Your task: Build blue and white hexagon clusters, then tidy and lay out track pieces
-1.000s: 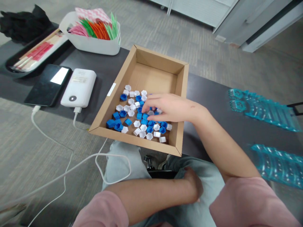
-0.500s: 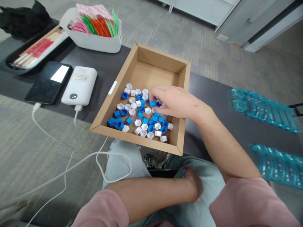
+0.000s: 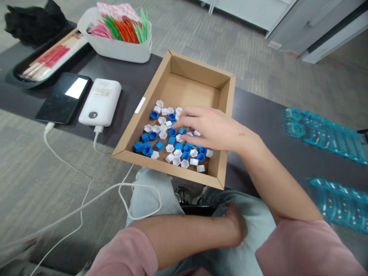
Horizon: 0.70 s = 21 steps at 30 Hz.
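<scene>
Noted left hand on lap; could not tell its grip. Found loose hexagonal pieces in near half of cardboard box on counter. Saw right hand over them, fingers parted, nothing visibly held. Judged as reaching among pieces; would next need closing on one.
</scene>
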Each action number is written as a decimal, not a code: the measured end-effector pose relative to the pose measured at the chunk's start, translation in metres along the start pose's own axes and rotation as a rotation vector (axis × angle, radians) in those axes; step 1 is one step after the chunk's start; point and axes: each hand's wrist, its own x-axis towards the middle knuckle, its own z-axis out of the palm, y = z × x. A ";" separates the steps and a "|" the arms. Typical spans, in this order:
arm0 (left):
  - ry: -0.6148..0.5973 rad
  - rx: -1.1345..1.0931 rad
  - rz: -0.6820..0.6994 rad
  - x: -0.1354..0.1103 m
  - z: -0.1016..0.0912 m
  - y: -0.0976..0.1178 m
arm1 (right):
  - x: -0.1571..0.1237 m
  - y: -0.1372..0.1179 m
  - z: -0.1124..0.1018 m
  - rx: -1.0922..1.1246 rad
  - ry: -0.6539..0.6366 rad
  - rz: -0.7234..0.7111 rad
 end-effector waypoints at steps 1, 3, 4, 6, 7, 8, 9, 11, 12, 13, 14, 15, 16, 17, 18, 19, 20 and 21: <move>-0.023 0.004 0.033 -0.001 -0.002 -0.001 | 0.001 -0.007 0.002 0.021 0.014 -0.034; -0.042 0.011 0.060 -0.002 -0.004 -0.001 | 0.005 -0.021 0.011 0.062 0.017 -0.111; -0.045 0.014 0.064 -0.003 -0.005 -0.001 | 0.007 -0.028 0.017 0.077 0.004 -0.147; -0.043 0.021 0.065 -0.004 -0.006 0.000 | 0.009 -0.036 0.027 0.087 -0.037 -0.202; -0.042 0.024 0.065 -0.005 -0.007 0.000 | 0.009 -0.038 0.030 0.080 -0.060 -0.218; -0.043 0.026 0.066 -0.005 -0.007 0.000 | 0.009 -0.038 0.031 0.065 -0.085 -0.228; -0.046 0.028 0.068 -0.006 -0.007 0.000 | 0.008 -0.037 0.031 0.041 -0.106 -0.230; -0.055 0.031 0.075 -0.006 -0.007 -0.001 | 0.007 -0.035 0.027 -0.041 -0.134 -0.205; -0.059 0.031 0.079 -0.006 -0.008 -0.002 | 0.006 -0.034 0.025 -0.088 -0.141 -0.180; -0.063 0.030 0.083 -0.006 -0.008 -0.002 | 0.006 -0.034 0.023 -0.126 -0.136 -0.155; -0.065 0.029 0.085 -0.006 -0.007 -0.002 | 0.006 -0.034 0.023 -0.144 -0.121 -0.136; -0.065 0.029 0.083 -0.006 -0.007 -0.002 | 0.007 -0.035 0.024 -0.140 -0.104 -0.129; -0.063 0.028 0.080 -0.005 -0.006 -0.002 | 0.007 -0.036 0.026 -0.116 -0.090 -0.136; -0.062 0.026 0.074 -0.004 -0.006 -0.001 | 0.008 -0.037 0.028 -0.080 -0.080 -0.151; -0.061 0.022 0.067 -0.003 -0.005 -0.001 | 0.009 -0.039 0.030 -0.049 -0.074 -0.168; -0.059 0.016 0.058 -0.001 -0.004 0.000 | 0.009 -0.039 0.032 -0.029 -0.075 -0.179; -0.055 0.005 0.048 0.000 -0.003 0.001 | 0.009 -0.039 0.032 -0.024 -0.079 -0.179; -0.048 -0.012 0.035 0.002 -0.002 0.002 | 0.009 -0.039 0.032 -0.032 -0.083 -0.173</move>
